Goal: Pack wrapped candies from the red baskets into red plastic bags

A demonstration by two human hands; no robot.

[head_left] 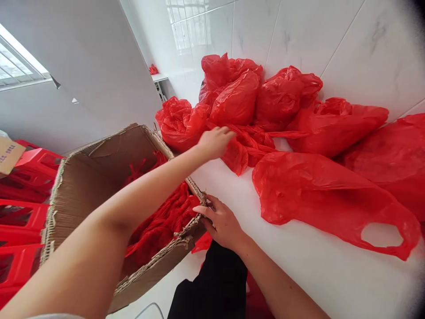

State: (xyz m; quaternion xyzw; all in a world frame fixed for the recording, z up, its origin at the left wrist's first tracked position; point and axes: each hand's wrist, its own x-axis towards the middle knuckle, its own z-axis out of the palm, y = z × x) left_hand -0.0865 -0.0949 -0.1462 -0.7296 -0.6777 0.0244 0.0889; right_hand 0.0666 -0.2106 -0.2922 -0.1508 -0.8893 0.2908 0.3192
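My left hand point(215, 141) reaches across the open cardboard box point(96, 177) to a heap of red plastic bags point(239, 102) on the white counter point(299, 266). Its fingers are curled down on a crumpled red bag point(239, 153) at the front of the heap. My right hand point(222, 223) grips the box's frayed rim at its near corner, thumb on the edge. Inside the box lies a tangle of red string or netting point(162, 221).
A flat red bag with a handle hole point(325, 195) lies on the counter to the right, another point(395, 159) beyond it. White tiled wall behind the heap. Red plastic crates point(20, 212) are stacked at the left. Dark clothing point(215, 283) shows below.
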